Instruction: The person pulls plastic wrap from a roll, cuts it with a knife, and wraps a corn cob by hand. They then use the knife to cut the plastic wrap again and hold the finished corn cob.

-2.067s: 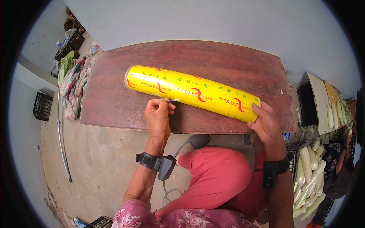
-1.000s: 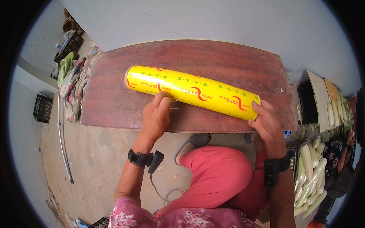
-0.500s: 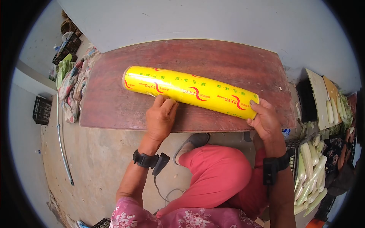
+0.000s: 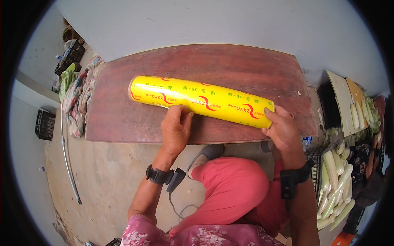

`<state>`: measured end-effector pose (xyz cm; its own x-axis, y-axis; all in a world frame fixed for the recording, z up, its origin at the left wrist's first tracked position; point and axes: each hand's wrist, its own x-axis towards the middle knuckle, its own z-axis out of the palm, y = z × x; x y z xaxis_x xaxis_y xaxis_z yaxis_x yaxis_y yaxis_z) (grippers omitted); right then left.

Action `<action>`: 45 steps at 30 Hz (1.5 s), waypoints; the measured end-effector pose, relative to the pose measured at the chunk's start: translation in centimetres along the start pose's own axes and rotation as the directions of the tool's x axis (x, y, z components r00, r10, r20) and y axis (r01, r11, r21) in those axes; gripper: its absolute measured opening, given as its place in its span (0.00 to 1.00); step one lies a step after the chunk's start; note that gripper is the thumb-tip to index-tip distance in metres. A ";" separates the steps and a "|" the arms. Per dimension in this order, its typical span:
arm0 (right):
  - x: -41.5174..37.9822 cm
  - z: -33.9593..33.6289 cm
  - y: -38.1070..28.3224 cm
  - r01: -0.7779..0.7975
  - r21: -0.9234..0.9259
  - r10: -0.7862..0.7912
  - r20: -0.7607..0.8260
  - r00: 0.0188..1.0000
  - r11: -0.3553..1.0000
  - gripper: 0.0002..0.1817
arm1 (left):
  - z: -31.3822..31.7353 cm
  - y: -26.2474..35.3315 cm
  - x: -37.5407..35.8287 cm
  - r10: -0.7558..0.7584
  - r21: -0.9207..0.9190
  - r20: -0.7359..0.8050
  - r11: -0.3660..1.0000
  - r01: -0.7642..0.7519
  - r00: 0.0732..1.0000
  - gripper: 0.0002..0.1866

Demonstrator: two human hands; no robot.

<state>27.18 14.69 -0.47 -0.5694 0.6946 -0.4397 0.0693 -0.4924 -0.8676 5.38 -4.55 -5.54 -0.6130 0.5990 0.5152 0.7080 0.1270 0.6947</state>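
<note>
1. The left hand (image 4: pixel 175 129) lies palm down on the wooden table (image 4: pixel 123 119), its fingers (image 4: pixel 180 114) held close together and nearly straight, the tips pressed against the near side of the yellow roll of cling film (image 4: pixel 201 100) around its middle. It grips nothing; the fingers only rest against the roll.
2. The right hand (image 4: pixel 281 131) cups the right end of the roll. The thumb lies on top near the end and the other fingers curl around the end face, so the hand is closed on it in a loose clasp.
3. The roll lies flat on the table, running from upper left to lower right, its right end close to the table's near right corner. It is a long thick cylinder, glossy bright yellow, printed with red swooshes, green characters and the letters "ZXYG wrap" repeated along its length.
4. A black band sits on each wrist, with a small black device hanging from the left one.
5. To the right of the table, crates (image 4: pixel 334 180) hold pale green gourds; to the left lies a heap of cloth (image 4: pixel 76 94).
</note>
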 end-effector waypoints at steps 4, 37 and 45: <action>-0.1 0.0 -0.1 0.000 0.001 0.000 0.003 1.000 1.000 0.14 | 0.0 0.4 0.3 0.054 0.119 -0.017 0.992 -0.052 0.998 0.08; -0.2 0.3 0.1 0.013 -0.017 -0.013 -0.024 1.000 1.000 0.16 | 1.7 2.0 -0.4 -0.102 0.048 -0.134 0.993 0.110 0.986 0.05; -0.3 0.5 0.2 0.018 -0.026 -0.019 -0.039 0.999 0.999 0.16 | 1.8 1.9 -0.1 -0.008 0.133 -0.078 0.991 0.018 0.997 0.05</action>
<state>26.92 14.12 -0.42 -0.5379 0.7241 -0.4317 0.0806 -0.4656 -0.8813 7.42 -2.96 -5.21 -0.6441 0.5345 0.5472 0.7370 0.2419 0.6312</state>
